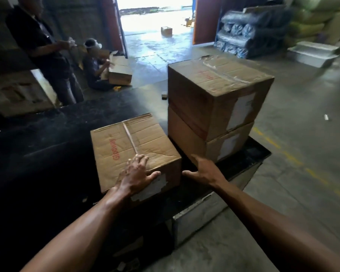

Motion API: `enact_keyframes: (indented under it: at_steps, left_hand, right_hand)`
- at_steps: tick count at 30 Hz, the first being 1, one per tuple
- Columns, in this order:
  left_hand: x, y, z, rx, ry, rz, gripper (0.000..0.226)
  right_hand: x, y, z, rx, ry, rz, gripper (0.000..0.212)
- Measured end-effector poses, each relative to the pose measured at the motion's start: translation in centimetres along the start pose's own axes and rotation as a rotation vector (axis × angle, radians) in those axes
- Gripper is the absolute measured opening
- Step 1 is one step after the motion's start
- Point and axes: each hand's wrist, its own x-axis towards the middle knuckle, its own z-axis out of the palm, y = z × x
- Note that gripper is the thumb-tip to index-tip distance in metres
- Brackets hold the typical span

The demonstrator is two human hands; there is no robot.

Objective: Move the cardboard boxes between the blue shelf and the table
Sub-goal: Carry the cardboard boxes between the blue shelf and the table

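Here, a low cardboard box [133, 138] sits on the black table [47, 144], near its front edge. Red lettering runs along the box's top and seems to read "Gladway", though the print is soft. A strip of tape crosses the lid, and a torn white label [153, 186] on the near face shows no legible text.

The left hand [137, 173] lies flat on the box's near top edge with its fingers spread and straight and its thumb stretched over the front face above the torn label. It curls round nothing. The right hand [202, 169] is wide open too, fingers fanned, in the gap between this box and the stack to the right. Its thumb points at the box's right side, but whether it touches cannot be told.

That stack is two larger boxes, the upper box [214, 89] squarely on the lower box [188, 138], both on the same table. Each has a white label on its right face, blank or unreadable. Faint red writing on the upper lid is too blurred to read.

Beyond the table, a standing person [37, 46] and a seated person [94, 69] handle an open carton [120, 72] on the floor
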Motion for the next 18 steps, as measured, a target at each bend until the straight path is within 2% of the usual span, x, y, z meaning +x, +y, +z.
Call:
enact_keyframes:
  at_steps: [3, 6, 10, 15, 18]
  left_hand:
    - [2.0, 5.5, -0.4, -0.072, -0.009, 0.085, 0.081]
    - [4.0, 10.6, -0.7, -0.152, -0.091, 0.108, 0.068]
    - [7.1, 17.0, -0.3, -0.217, -0.238, 0.178, 0.072]
    - [8.6, 26.5, 0.0, -0.207, -0.409, 0.485, 0.044]
    - [8.0, 32.9, 0.7, -0.168, -0.418, 0.661, 0.046]
  right_hand:
    - [-2.4, 2.4, -2.8, 0.043, 0.051, 0.119, 0.066]
    - [-4.9, 4.5, -5.8, 0.069, 0.111, 0.235, 0.062]
    - [-9.0, 7.1, -9.8, 0.019, 0.196, 0.42, 0.067]
    - [-16.1, 10.1, -13.3, 0.034, 0.363, 0.661, 0.073]
    - [-22.1, 10.8, -15.1, -0.016, 0.468, 0.857, 0.079]
